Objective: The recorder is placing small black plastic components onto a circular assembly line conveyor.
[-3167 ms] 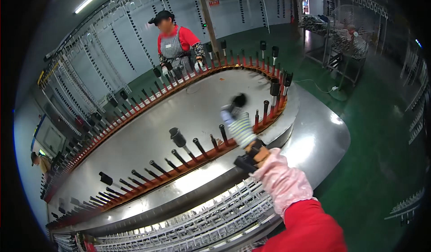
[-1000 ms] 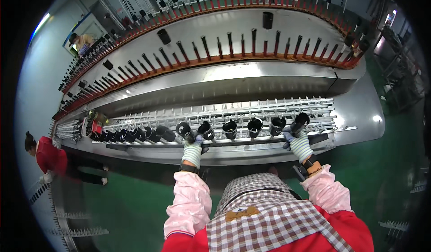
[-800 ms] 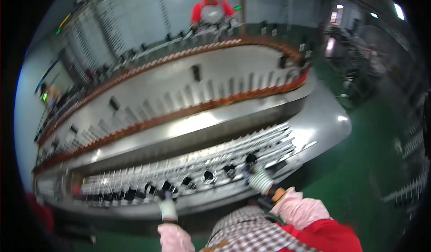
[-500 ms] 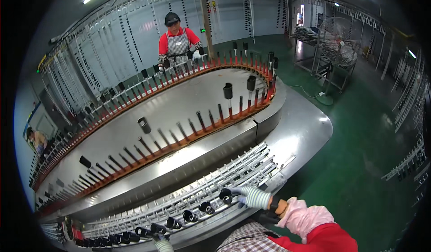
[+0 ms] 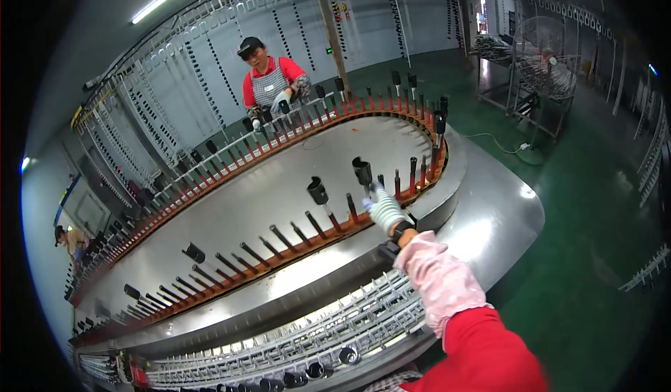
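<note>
My right hand [image 5: 386, 209], in a striped glove, reaches over the near side of the oval conveyor [image 5: 328, 233]. Its fingers close round the lower part of a black cylindrical cup [image 5: 361, 171], which stands above the row of upright pins. To its left, another black cup [image 5: 317, 191] sits tilted on a pin. Below the arm, several black cups [image 5: 318, 370] lie along the front edge of a bench, beside long metal racks [image 5: 300, 336]. My left hand is out of view.
Across the conveyor a co-worker [image 5: 269, 84] in a checked apron handles a pin. Another person [image 5: 70, 242] is at the far left. A large fan [image 5: 549, 60] stands on the green floor at the back right.
My right hand has moved up and forward from the cups on the bench to the conveyor pins. My left hand has gone out of view. The view has shifted.
</note>
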Demonstrator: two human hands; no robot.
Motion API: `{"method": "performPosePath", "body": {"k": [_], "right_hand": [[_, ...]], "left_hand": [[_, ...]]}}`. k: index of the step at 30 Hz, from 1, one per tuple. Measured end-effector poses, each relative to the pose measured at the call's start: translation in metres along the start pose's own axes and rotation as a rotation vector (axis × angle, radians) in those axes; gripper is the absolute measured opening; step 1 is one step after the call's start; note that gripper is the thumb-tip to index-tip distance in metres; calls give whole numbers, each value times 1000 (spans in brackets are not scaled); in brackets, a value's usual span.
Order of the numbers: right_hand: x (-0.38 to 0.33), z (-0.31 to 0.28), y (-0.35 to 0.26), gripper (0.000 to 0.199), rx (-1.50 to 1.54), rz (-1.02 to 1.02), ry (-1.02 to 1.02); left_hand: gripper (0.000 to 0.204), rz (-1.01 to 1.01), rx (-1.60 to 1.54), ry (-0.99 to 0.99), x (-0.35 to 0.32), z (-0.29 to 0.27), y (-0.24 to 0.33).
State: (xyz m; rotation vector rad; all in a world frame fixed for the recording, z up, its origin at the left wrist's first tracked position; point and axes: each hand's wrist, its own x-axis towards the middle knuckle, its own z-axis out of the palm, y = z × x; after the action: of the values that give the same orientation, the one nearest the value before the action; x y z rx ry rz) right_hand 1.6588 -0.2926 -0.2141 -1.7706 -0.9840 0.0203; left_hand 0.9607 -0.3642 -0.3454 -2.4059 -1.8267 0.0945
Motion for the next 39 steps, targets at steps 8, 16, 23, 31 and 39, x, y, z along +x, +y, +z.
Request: {"method": "performPosePath", "body": {"k": [8, 16, 23, 31, 39], "right_hand": [[63, 30, 9, 22, 756, -104, 99], [98, -154, 162, 21, 379, 10, 701], [145, -114, 196, 40, -62, 79, 358], [120, -114, 64, 21, 376, 53, 85], [-148, -62, 50, 31, 1927, 784, -556]], "left_hand": [[19, 70, 176, -167, 19, 1, 30], [17, -15, 216, -203, 18, -3, 33], [18, -182, 49, -136, -3, 4, 6], [19, -456, -480, 190, 18, 39, 15], [18, -585, -924, 343, 56, 117, -14]]}}
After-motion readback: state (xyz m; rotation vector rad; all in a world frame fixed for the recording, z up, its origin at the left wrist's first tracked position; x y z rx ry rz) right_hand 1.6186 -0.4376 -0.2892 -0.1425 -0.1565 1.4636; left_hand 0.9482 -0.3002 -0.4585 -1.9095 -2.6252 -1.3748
